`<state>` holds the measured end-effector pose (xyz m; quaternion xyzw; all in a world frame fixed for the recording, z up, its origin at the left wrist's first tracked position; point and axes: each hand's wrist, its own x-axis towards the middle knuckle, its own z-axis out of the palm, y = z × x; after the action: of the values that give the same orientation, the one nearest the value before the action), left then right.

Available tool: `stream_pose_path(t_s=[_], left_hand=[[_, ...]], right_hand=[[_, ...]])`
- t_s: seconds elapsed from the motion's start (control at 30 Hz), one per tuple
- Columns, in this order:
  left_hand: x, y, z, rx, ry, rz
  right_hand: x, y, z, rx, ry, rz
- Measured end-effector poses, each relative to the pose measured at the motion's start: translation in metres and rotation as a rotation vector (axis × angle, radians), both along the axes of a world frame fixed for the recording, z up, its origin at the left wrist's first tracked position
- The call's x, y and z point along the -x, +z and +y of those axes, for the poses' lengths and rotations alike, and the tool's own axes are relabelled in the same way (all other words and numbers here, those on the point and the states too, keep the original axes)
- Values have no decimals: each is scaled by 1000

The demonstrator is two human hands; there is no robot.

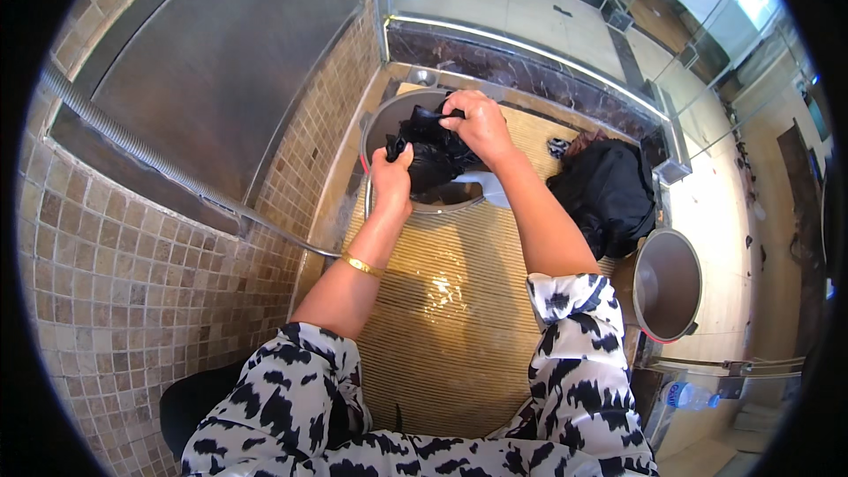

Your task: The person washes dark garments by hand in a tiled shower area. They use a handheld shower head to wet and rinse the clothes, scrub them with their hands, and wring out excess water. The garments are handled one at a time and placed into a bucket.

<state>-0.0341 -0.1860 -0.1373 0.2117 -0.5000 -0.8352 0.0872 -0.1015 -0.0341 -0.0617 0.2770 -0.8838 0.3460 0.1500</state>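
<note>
Between my hands, over a grey-brown plastic bucket (382, 120), is a bunched black cloth (434, 162) that looks wet. My left hand (392, 179) grips its near left edge, thumb on top. With thumb and fingertips my right hand (478, 122) pinches the cloth's upper right part. The cloth hides much of the bucket's inside. A pale bluish-white plastic piece (491, 187) shows at the bucket's near right rim, partly behind my right forearm; what it is I cannot tell.
A heap of black clothing (606, 189) lies on the wet, ribbed floor (444, 344) to the right. Nearer stands a second bucket (668, 285). A metal shower hose (199, 185) runs along the tiled wall (99, 278). Ahead is a dark marble curb (517, 79). A plastic bottle (689, 396) lies at lower right.
</note>
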Motion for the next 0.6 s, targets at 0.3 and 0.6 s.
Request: stream_pose_path(t_s=[0.3, 0.6], left_hand=[[11, -29, -5, -76, 6, 28], [15, -16, 3, -62, -2, 128]], right_hand=[[-47, 13, 23, -520, -342, -545], [-66, 0, 43, -538, -89, -490]])
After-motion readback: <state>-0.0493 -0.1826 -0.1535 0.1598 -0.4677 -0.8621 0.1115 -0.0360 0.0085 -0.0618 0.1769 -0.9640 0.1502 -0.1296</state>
